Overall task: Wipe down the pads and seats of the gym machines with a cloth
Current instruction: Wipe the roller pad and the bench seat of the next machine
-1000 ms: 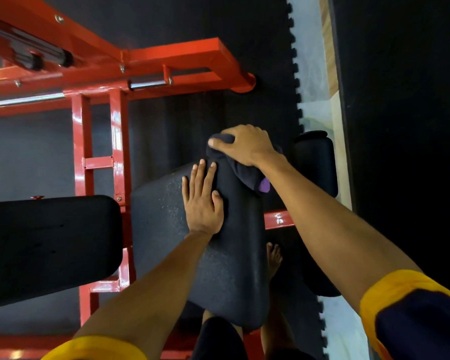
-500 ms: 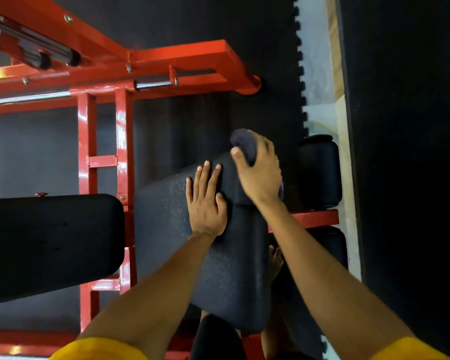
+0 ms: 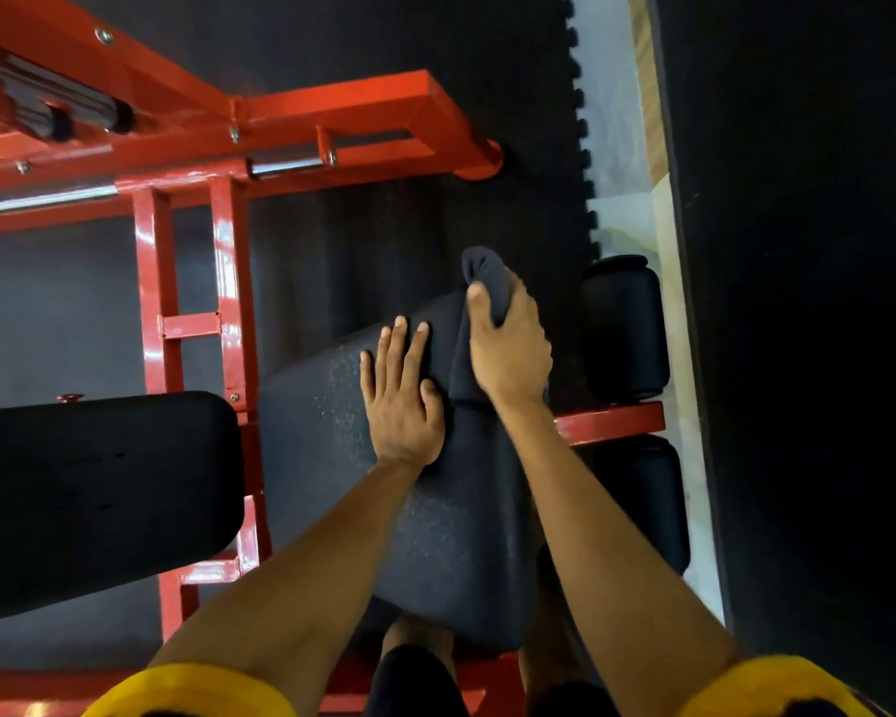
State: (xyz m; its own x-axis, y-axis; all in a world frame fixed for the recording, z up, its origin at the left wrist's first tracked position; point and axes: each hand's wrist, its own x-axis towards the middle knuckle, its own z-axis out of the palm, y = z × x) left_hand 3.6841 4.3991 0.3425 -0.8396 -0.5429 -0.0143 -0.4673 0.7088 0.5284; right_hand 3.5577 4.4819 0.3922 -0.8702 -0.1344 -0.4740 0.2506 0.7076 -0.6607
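Note:
A black, speckled seat pad (image 3: 332,437) of the red gym machine runs from the centre down to the bottom. My left hand (image 3: 402,401) lies flat on it with straight fingers. Just to the right, my right hand (image 3: 510,349) grips a dark cloth (image 3: 482,269) against the pad's far right edge; the cloth bunches out above my thumb and hangs below my palm. A second black pad (image 3: 94,489) lies at the left. Two black roller pads (image 3: 624,328) (image 3: 642,499) sit at the right.
The red steel frame (image 3: 228,282) with chrome bars (image 3: 285,165) crosses the top left and runs down between the two pads. Black rubber floor mats (image 3: 435,33) lie beneath. A pale floor strip (image 3: 611,111) and a dark wall (image 3: 808,302) are at the right.
My right hand with the cloth slid from the pad's far end, turned, and came down along the pad's right edge beside my left hand. The left hand stayed flat in place.

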